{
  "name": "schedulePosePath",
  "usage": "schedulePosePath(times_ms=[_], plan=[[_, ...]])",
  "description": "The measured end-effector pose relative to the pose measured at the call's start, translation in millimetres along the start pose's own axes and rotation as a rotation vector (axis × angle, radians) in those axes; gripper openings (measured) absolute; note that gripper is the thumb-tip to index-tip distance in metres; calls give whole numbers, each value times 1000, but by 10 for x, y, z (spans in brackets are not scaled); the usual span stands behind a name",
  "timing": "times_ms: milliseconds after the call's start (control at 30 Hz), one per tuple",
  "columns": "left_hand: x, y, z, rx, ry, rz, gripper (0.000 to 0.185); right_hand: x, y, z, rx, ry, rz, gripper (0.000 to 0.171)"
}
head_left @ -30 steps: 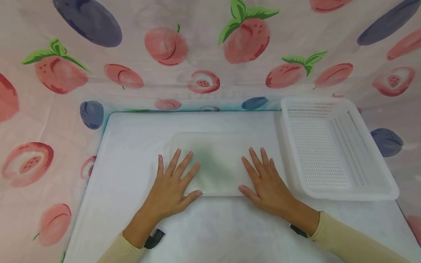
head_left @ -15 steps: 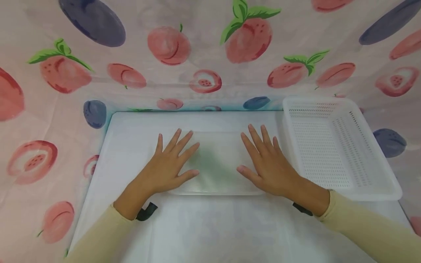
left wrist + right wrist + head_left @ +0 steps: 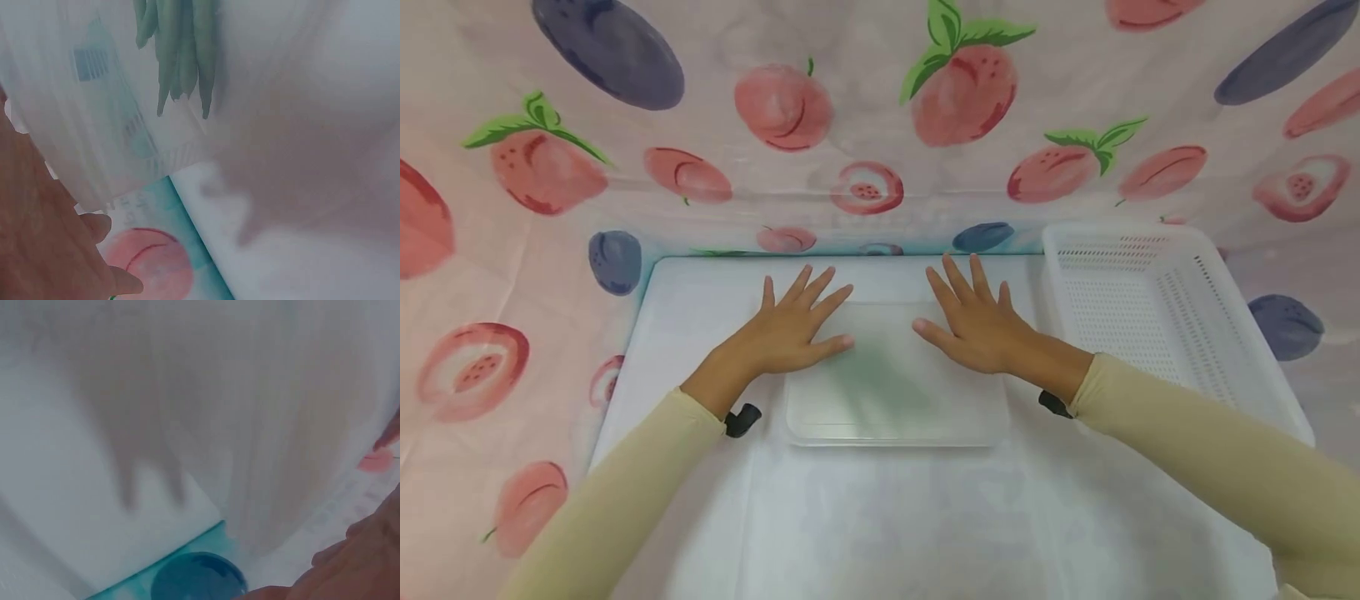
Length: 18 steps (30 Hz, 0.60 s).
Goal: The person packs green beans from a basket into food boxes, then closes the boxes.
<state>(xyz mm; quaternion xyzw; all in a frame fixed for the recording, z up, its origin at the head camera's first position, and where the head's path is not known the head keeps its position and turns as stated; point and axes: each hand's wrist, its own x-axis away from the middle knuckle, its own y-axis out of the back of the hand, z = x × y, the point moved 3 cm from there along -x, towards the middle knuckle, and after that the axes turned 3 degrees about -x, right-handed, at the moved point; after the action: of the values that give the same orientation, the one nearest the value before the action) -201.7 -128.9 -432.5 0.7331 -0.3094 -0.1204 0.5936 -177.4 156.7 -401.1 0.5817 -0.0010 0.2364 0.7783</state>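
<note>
A clear plastic lidded box (image 3: 895,392) lies flat at the middle of the white table (image 3: 700,467), with something green blurred inside. Through its wall, the left wrist view shows green beans (image 3: 178,50). My left hand (image 3: 793,321) lies flat with fingers spread over the box's far left corner. My right hand (image 3: 972,321) lies flat with fingers spread over its far right corner. Both hands hold nothing. Cream sleeves cover both arms.
A white perforated plastic basket (image 3: 1157,325) stands at the table's right side, close to my right arm. A fruit-printed cloth (image 3: 865,125) hangs behind and at both sides of the table.
Both hands have slid away from me along the box, from its near corners to its far corners. The box and basket have stayed in place.
</note>
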Motion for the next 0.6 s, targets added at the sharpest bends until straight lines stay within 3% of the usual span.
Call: schedulePosePath(times_ms=[233, 600], plan=[[-47, -55, 9, -3, 18, 38, 85, -158, -124, -87, -37, -46, 107, 90], [-72, -79, -28, -18, 31, 67, 88, -209, -190, -147, -38, -41, 159, 88]])
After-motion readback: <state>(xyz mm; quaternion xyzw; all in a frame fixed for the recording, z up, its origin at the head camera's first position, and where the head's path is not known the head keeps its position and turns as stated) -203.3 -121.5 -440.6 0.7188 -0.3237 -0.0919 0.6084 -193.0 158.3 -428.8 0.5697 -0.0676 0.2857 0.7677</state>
